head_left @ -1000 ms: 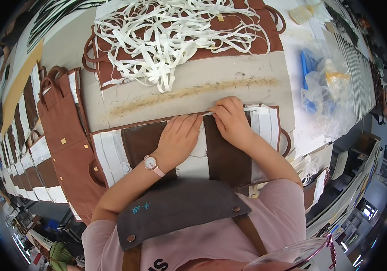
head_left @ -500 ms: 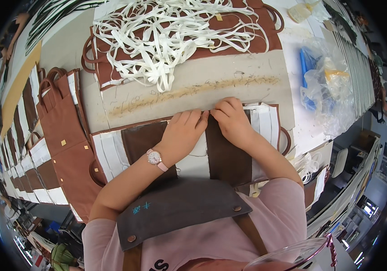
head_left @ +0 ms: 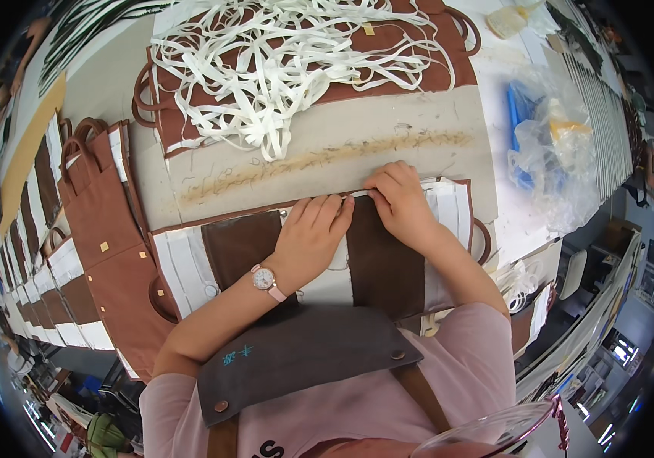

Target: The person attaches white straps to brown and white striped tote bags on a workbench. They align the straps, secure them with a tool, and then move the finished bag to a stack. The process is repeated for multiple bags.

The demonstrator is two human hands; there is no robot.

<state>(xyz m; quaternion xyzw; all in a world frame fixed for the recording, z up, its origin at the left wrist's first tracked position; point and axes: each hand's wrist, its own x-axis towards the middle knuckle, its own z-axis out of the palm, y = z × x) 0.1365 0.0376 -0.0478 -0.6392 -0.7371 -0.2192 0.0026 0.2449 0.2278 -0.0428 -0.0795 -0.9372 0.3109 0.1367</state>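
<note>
A brown-edged bag panel (head_left: 386,263) lies in front of me, its dark brown and white sections facing up. On its far edge my left hand (head_left: 313,233) is closed, fingers curled over the edge and thumb against it; a watch with a pink strap is on that wrist. Just to the right, my right hand (head_left: 399,200) pinches the same edge between thumb and fingers. A short stretch of pale strip shows along the edge between the two hands. The undersides of my fingers are hidden. A brown handle (head_left: 482,243) sticks out at the panel's right side.
Beyond the panel, a heap of white tape (head_left: 266,84) covers another brown bag piece (head_left: 449,65). Brown bag pieces with handles (head_left: 105,221) lie at left. Clear plastic bags (head_left: 560,164) and a blue object (head_left: 520,114) are at right. Thread scraps (head_left: 327,156) line the table.
My right hand has shifted a little to the right along the edge, widening the gap between my hands. My left hand has dropped slightly nearer to me.
</note>
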